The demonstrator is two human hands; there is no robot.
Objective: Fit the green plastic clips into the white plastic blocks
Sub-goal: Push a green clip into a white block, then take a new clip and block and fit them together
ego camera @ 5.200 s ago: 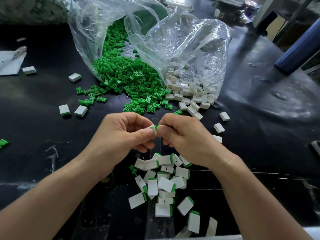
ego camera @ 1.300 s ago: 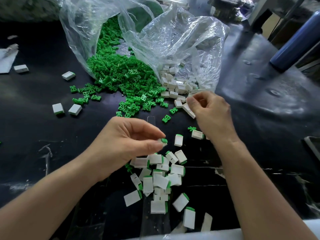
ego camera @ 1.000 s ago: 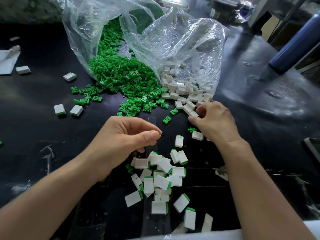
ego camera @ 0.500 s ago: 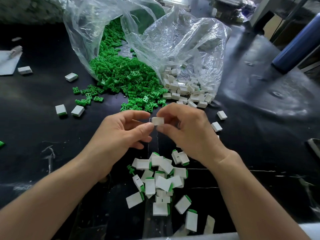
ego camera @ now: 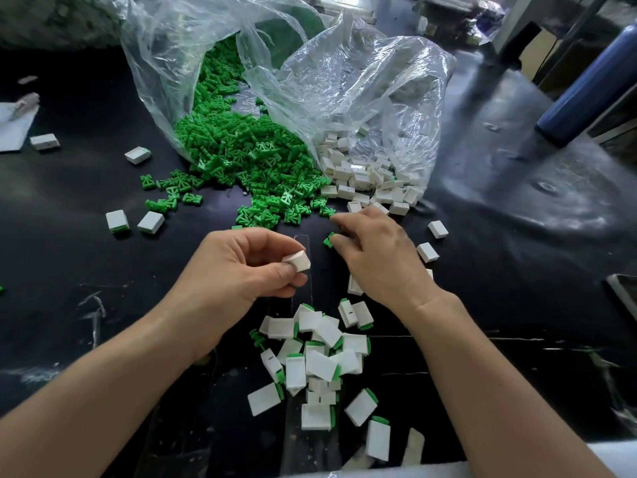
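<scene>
My left hand [ego camera: 241,270] pinches a white plastic block [ego camera: 299,261] between thumb and fingers, above the black table. My right hand [ego camera: 375,250] reaches forward over the table, and its thumb and fingertips pinch a green clip [ego camera: 329,241] lying near the edge of the green pile. A heap of green clips [ego camera: 248,157] spills from a clear bag [ego camera: 193,63]. Loose white blocks [ego camera: 365,177] spill from a second clear bag [ego camera: 372,84]. A pile of white blocks with green clips fitted [ego camera: 317,360] lies close to me between my forearms.
Stray white blocks [ego camera: 134,220] and a few green clips [ego camera: 172,191] lie left of the heap; more white blocks [ego camera: 432,241] lie at right. A dark blue cylinder [ego camera: 589,84] leans at the far right. White paper [ego camera: 13,129] sits at the left edge.
Half a second ago both hands held the white block together. Now my left hand alone holds it, and my right hand has moved forward to a green clip on the table.
</scene>
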